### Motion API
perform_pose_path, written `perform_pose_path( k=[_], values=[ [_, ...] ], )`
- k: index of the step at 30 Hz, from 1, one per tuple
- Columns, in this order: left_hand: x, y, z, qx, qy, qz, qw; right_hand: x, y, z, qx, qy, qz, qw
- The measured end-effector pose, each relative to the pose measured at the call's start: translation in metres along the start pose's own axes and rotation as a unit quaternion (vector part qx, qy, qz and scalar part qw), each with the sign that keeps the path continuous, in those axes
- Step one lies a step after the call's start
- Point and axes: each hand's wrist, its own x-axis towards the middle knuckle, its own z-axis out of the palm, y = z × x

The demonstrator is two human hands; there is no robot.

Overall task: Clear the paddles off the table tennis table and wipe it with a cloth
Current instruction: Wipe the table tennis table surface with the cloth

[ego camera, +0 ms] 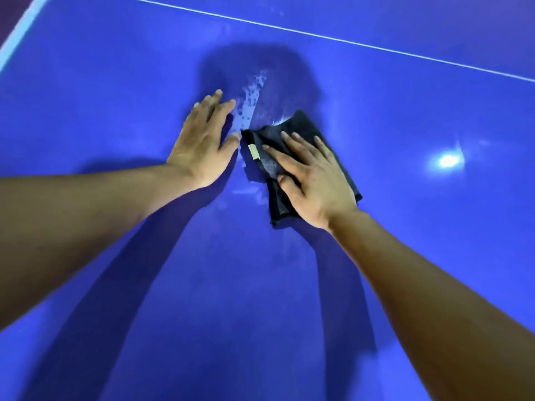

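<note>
The blue table tennis table (115, 91) fills the view. A folded dark cloth (301, 125) with a small pale label lies on it near the middle. My right hand (312, 178) presses flat on the cloth with straight fingers spread. My left hand (202, 143) rests flat on the bare table just left of the cloth, thumb tip close to the cloth's corner. Wet streaks and droplets (252, 99) shine on the surface between and beyond my hands. No paddles are in view.
A thin white line (327, 37) crosses the table beyond my hands. A wider white edge stripe (20, 33) runs at the far left corner. A lamp's reflection (448, 161) glares at the right. My shadow darkens the middle.
</note>
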Motion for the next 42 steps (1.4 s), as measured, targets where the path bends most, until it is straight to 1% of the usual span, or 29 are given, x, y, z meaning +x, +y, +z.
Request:
perform_pose_path(
  k=[3, 7, 11, 18, 23, 28, 33, 36, 42],
  values=[
    [-0.05, 0.004, -0.004, 0.046, 0.004, 0.03, 0.998, -0.034, -0.024, 0.004, 0.006, 0.0, 0.001, 1.0],
    [-0.141, 0.006, 0.002, 0.071, 0.033, 0.048, 0.996, -0.077, -0.054, 0.009, 0.009, -0.004, 0.002, 1.0],
    [-0.215, 0.001, 0.008, 0.069, 0.035, 0.026, 0.997, -0.128, -0.087, 0.017, 0.019, 0.005, -0.002, 1.0],
    [-0.302, 0.012, 0.005, 0.085, 0.02, -0.015, 0.996, -0.231, -0.158, 0.036, 0.029, 0.02, -0.004, 0.999],
    [-0.362, 0.02, 0.01, 0.073, 0.049, -0.025, 0.996, -0.283, -0.201, 0.045, 0.036, 0.023, 0.028, 0.999],
    [-0.384, 0.017, 0.013, 0.065, 0.069, -0.018, 0.995, -0.29, -0.216, 0.047, 0.043, 0.02, 0.059, 0.997],
    [-0.386, 0.018, 0.018, 0.085, 0.077, -0.025, 0.993, -0.281, -0.21, 0.048, 0.021, 0.017, 0.056, 0.998],
    [-0.386, 0.022, 0.016, 0.098, 0.071, -0.039, 0.992, -0.259, -0.202, 0.047, 0.016, 0.021, 0.053, 0.998],
    [-0.385, 0.023, 0.014, 0.109, 0.042, -0.061, 0.991, -0.201, -0.189, 0.045, 0.008, 0.022, 0.097, 0.995]
  ],
)
